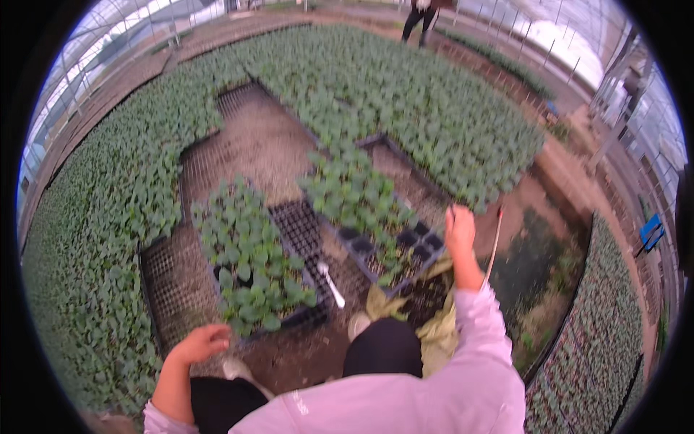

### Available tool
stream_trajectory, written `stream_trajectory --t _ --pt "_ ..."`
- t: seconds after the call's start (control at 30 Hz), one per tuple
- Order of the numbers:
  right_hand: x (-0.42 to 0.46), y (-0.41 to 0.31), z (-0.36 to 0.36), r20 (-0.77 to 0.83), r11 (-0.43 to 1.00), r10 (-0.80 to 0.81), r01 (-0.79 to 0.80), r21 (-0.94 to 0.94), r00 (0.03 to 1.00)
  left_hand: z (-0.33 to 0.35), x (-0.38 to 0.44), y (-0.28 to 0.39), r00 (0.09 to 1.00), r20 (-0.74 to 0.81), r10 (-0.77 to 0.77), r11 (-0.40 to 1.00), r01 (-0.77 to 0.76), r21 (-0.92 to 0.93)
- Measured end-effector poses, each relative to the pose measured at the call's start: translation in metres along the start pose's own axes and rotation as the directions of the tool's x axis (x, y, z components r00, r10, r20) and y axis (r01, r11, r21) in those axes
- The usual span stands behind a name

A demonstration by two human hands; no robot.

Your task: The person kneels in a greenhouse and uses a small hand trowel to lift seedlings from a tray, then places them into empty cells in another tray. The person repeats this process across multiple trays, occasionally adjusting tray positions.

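My left hand [203,343] hovers near the lower left corner of a black plastic cell tray full of green seedlings [252,260], its fingers apart. My right hand [460,222] is raised just right of a second seedling tray [379,249], fingers curled; whether something small is between them I cannot tell. Several cells at that tray's near end hold no plant. Between the two trays a white plastic spoon [331,285] lies on an empty black cell tray [298,225]. A thin pale stick with a red tip [493,244] stands out beside my right wrist.
Dense seedling trays [347,70] surround bare soil [260,146]. A yellowish sack with dark soil [439,325] lies by my right knee. More seedlings [591,325] grow at the right, past a black edge. A person [420,21] stands far off; a blue object [650,232] is at the far right.
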State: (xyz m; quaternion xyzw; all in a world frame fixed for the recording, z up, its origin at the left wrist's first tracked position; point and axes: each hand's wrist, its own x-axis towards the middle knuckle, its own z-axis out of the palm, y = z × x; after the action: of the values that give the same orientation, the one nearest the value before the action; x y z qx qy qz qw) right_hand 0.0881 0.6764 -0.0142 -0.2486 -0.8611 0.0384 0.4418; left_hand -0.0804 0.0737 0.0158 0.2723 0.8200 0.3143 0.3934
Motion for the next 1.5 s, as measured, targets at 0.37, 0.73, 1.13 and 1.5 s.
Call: stream_trajectory --t 0.37,0.73,1.13,1.5 --pt "-0.004 -0.049 -0.084 0.328 0.895 0.375 -0.431 0.115 0.867 0.009 -0.007 0.035 0.973 0.166 0.161 0.984 -0.17 0.046" --pt "-0.008 -0.091 -0.057 0.247 0.836 0.302 -0.38 0.396 0.921 0.003 -0.024 0.021 0.946 0.071 0.316 0.947 -0.319 0.046" --pt "-0.022 -0.072 -0.032 0.349 0.71 0.425 -0.547 0.444 0.835 0.0 -0.044 0.018 0.98 0.068 0.188 0.971 -0.175 -0.166" --pt "-0.033 -0.105 0.004 0.492 0.791 0.387 -0.555 0.259 0.78 -0.001 -0.038 0.028 0.983 0.052 0.177 0.978 -0.169 -0.125"
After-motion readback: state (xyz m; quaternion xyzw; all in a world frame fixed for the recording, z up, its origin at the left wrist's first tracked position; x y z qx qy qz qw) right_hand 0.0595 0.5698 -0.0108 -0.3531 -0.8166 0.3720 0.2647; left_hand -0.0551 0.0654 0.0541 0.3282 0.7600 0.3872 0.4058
